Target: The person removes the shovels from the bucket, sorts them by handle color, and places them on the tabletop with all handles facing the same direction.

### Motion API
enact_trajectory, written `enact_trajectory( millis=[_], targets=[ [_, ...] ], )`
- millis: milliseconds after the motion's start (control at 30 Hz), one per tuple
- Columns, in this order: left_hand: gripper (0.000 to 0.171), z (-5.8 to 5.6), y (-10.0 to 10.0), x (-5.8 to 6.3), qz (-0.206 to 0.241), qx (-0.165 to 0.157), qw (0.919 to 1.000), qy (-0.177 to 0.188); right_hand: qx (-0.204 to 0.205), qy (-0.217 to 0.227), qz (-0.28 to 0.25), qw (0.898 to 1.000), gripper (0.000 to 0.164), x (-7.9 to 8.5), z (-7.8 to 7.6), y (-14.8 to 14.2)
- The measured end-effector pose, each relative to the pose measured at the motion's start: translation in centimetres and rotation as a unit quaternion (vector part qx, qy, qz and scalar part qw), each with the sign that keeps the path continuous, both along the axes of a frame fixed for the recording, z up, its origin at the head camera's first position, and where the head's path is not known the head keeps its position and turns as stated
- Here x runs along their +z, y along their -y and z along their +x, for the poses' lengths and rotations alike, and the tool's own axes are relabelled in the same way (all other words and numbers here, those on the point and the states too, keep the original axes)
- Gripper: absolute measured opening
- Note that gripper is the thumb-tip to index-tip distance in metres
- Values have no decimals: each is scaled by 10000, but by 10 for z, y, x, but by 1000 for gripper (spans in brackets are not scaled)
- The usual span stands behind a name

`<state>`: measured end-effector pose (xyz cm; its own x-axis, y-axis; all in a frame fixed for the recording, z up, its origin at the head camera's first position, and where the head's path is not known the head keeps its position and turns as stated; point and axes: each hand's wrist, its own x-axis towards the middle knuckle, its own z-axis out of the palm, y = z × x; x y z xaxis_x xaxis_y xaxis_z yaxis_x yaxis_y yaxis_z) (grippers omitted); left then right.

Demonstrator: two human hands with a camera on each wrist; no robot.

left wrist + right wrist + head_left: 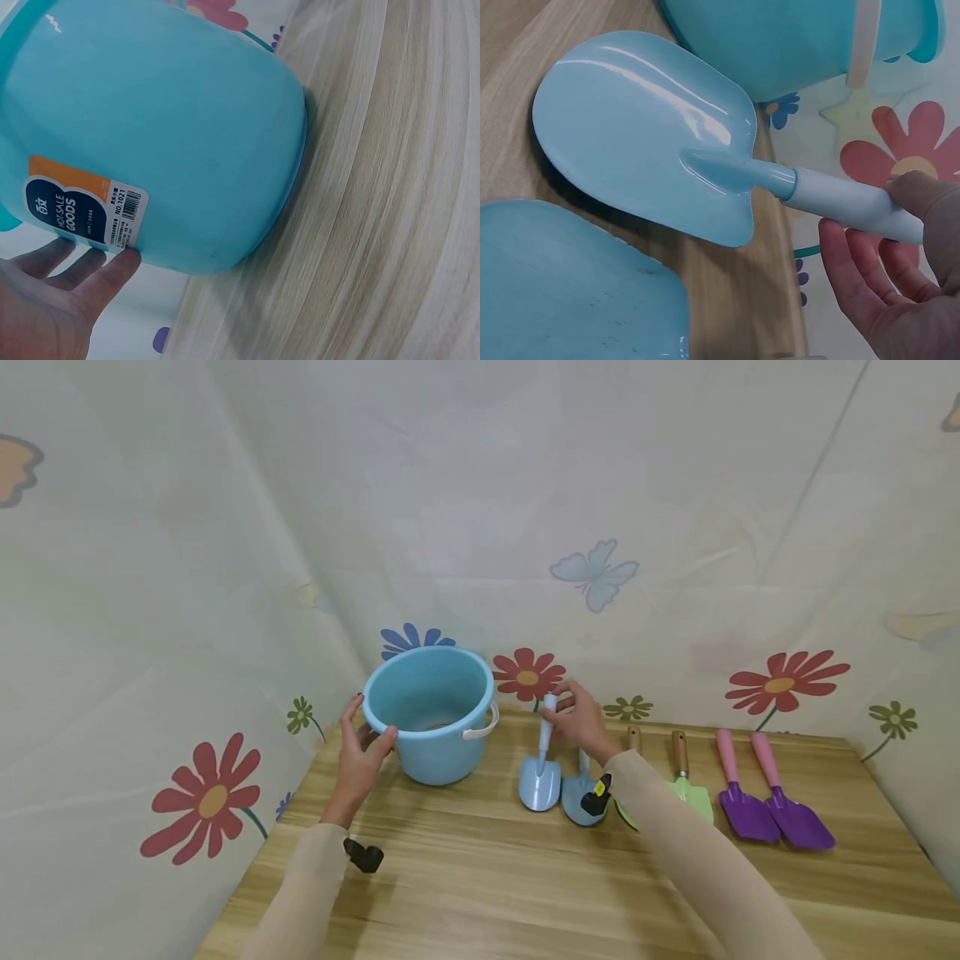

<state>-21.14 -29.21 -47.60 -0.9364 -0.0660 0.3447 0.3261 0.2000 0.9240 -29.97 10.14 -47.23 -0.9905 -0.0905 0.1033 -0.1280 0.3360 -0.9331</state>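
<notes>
A light blue plastic bucket (pixel 442 756) stands on the wooden table at the left, mouth up, its white handle (pixel 480 732) hanging at the right side. My left hand (pixel 362 768) rests against the bucket's near left side, thumb at the rim and fingers spread along the outer wall. In the left wrist view its fingertips touch beside a label (pixel 86 202). My right hand (pixel 581 722) pinches the pale handle of a light blue garden trowel (pixel 540 785) between thumb and fingers, handle raised and blade low over the table. A second blue trowel (pixel 570 285) lies beside it.
Right of the blue trowels lie green trowels (pixel 692 795) with wooden handles, one partly hidden by my right sleeve. Farther right are two purple trowels (pixel 801 823) with pink handles. A flower-printed cloth (pixel 465 527) hangs behind the table (pixel 480 868).
</notes>
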Motion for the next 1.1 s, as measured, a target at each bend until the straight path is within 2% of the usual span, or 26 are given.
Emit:
enact_trajectory(
  millis=[200, 567, 767, 1100],
  targets=[
    [82, 0, 1, 1, -23, 13, 10000, 44, -137, 167, 304, 9993, 42, -9, -2, 1],
    [83, 2, 0, 1, 13, 10, 10000, 44, -109, 327, 400, 9986, 41, -15, -2, 0],
    [83, 1, 1, 0, -24, 36, 9999, 97, 36, 359, 453, 9983, 39, -21, -2, 2],
    [83, 1, 1, 0, -30, 6, 10000, 73, -20, 510, 669, 9965, 36, -25, -2, 8]
  ],
)
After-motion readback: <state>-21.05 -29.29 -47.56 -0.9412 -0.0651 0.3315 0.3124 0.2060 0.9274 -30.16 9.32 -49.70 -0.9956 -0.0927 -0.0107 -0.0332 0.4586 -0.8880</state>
